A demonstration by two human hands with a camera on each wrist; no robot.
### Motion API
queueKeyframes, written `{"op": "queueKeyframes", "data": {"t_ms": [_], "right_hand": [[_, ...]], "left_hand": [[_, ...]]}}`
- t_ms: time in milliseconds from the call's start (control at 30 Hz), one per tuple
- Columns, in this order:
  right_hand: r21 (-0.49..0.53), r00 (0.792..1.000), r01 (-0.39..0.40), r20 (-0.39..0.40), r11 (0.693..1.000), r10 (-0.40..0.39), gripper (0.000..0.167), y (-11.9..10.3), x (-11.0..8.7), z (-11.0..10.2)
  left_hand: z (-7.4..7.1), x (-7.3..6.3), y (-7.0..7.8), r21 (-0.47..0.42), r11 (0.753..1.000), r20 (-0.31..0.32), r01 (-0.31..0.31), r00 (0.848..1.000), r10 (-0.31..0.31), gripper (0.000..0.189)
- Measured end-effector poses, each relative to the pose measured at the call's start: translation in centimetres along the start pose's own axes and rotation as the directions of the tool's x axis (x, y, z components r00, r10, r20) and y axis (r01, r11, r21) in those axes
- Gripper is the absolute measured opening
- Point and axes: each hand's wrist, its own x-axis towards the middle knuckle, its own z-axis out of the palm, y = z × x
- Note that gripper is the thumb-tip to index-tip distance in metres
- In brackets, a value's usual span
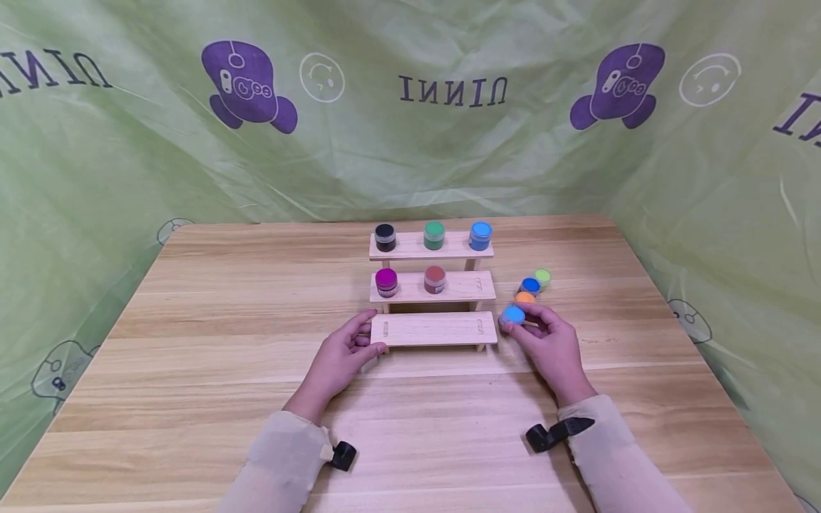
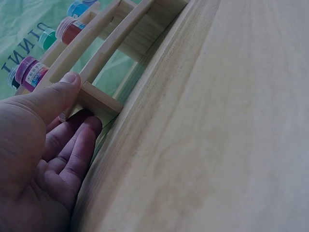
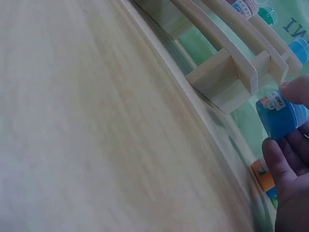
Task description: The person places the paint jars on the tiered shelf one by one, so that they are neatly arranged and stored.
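Note:
A three-tier wooden display stand (image 1: pixel 434 329) stands on the table. My left hand (image 1: pixel 336 362) grips the left end of its lowest step; in the left wrist view the thumb (image 2: pixel 67 87) lies against the step's edge and the fingers curl beside its end. My right hand (image 1: pixel 553 347) pinches a light blue paint jar (image 1: pixel 512 315) between thumb and fingers, just right of the lowest step. In the right wrist view this jar (image 3: pixel 277 118) is tilted and held off the table. Beyond it are an orange jar (image 1: pixel 525 297), a dark blue jar (image 1: pixel 529 286) and a light green jar (image 1: pixel 542 277).
Black (image 1: pixel 385 238), green (image 1: pixel 434 236) and blue (image 1: pixel 480 236) jars stand on the top step. Magenta (image 1: pixel 387 283) and reddish-brown (image 1: pixel 435 280) jars occupy the middle step. A green printed curtain (image 1: pixel 449 157) hangs behind and beside the table (image 1: pixel 212 342).

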Motion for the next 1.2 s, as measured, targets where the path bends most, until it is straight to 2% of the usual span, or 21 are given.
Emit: {"op": "queueKeyframes", "data": {"t_ms": [367,800,1200], "right_hand": [[0.050,0.998,0.050,-0.051,0.997,-0.048,0.052,-1.2,0.1,0.2],[0.079,0.997,0.080,-0.031,0.994,-0.077,0.048,-2.6,0.4,0.5],[0.092,0.996,0.086,-0.045,0.992,-0.082,0.047,-3.4,0.7,0.5]], "left_hand": [[-0.1,0.0,0.0,0.013,1.000,-0.002,0.005,1.000,-0.005,0.065],[0.0,0.0,0.1,0.003,1.000,0.004,0.015,1.000,-0.015,0.065],[-0.1,0.1,0.1,0.007,1.000,0.001,0.017,1.000,-0.017,0.065]]}}
